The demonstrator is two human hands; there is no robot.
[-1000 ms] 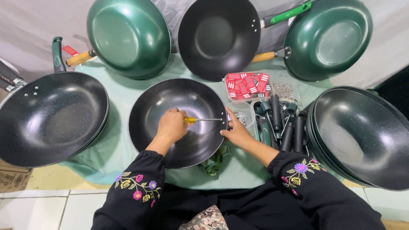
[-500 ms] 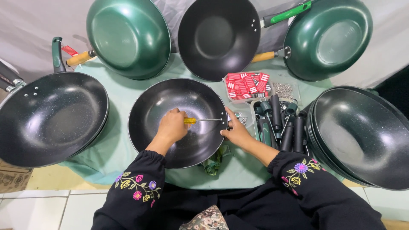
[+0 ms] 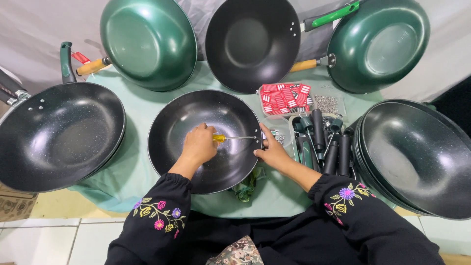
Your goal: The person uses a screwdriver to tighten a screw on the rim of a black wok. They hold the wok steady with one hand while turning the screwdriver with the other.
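A black wok pan [image 3: 176, 122] lies in front of me on the pale green cloth [image 3: 137, 172]. Inside it my left hand [image 3: 198, 145] grips a screwdriver [image 3: 230, 138] with a yellow handle, its shaft pointing right at the pan's rim. My right hand [image 3: 272, 152] holds that right rim, where a small metal handle bracket [image 3: 274, 133] sits just outside the pan.
A large black pan [image 3: 59, 135] lies at left, a stack of black pans [image 3: 412, 157] at right. Two green pans [image 3: 147, 41] [image 3: 378, 44] and a black one [image 3: 250, 41] lean at the back. Loose dark handles [image 3: 324, 142], red tags [image 3: 284, 95] and screws [image 3: 326, 103] lie between.
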